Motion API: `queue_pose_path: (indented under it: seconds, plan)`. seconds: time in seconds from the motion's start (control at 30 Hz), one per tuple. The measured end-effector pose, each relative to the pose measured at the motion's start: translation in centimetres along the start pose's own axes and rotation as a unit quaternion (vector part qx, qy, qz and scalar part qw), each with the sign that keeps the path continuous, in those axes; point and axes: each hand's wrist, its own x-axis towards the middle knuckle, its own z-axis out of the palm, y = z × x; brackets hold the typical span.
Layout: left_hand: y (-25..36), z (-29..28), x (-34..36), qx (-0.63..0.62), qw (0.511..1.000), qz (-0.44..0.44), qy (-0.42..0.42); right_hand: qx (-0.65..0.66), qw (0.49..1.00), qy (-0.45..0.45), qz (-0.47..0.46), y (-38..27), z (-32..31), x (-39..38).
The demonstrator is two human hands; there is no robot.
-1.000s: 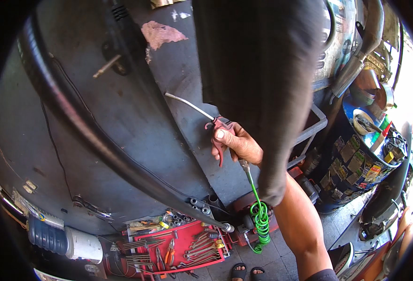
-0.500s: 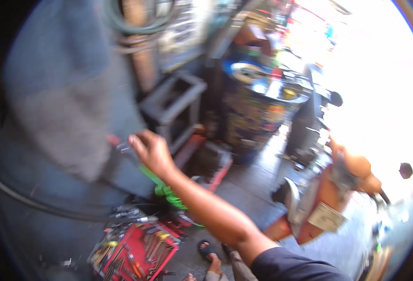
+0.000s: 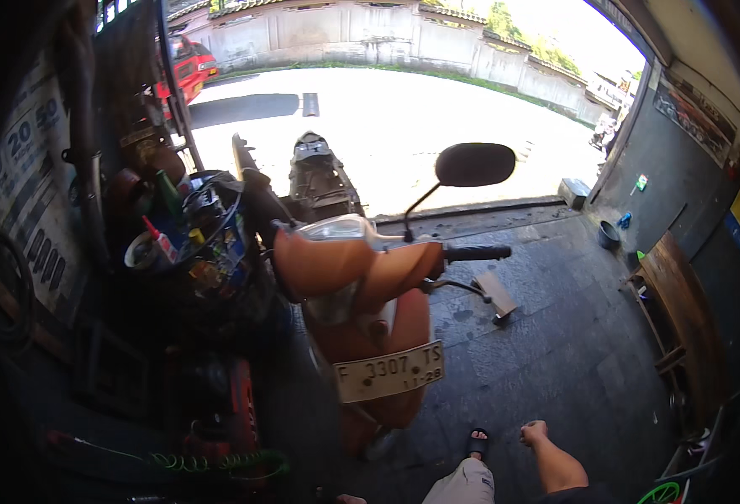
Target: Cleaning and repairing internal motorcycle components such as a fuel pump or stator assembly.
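Observation:
My right hand (image 3: 533, 432) hangs low over the dark tiled floor, right of my sandaled foot (image 3: 477, 442). Its fingers are curled closed; whether anything lies in them is hidden. Of my left hand (image 3: 351, 499) only a sliver shows at the lower edge. Ahead stands an orange scooter (image 3: 324, 260) with a black mirror (image 3: 476, 165), a handlebar grip and a pale number plate (image 3: 389, 371). At the lower left, a green coiled air hose (image 3: 219, 461) lies beside a thin tool with a red handle (image 3: 68, 438). Neither hand touches these.
A cluttered drum (image 3: 210, 244) with bottles and cans stands left of the scooter. Behind it sits a stripped scooter frame (image 3: 324, 172) near the doorway. A wooden bench (image 3: 681, 311) leans along the right wall. A small block (image 3: 494, 294) rests on the floor; outside is a red vehicle (image 3: 192, 67).
The view has swung right, from the tool tray and hose toward the scooter and doorway. My right arm, stretched out near the green hose before, is now lowered on the right.

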Motion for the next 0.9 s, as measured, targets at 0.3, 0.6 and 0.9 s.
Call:
queue_pose_path:
  seconds: [0.3, 0.6, 0.9]
  plan:
    - [19.3, 20.6, -18.6, 0.397, 0.897, 0.154, -0.119, 0.32, 0.943, -0.093, -0.007, 4.3, -14.3, 12.1]
    - [23.4, 37.7, -26.4, 0.172, 0.952, 0.15, -0.206, 0.221, 0.941, -0.25, -0.052, -11.6, -14.4, 23.9]
    - [37.4, 55.4, -27.8, 0.085, 0.99, 0.085, -0.075, 0.166, 0.958, -0.207, -0.106, -32.5, -16.8, 41.5]
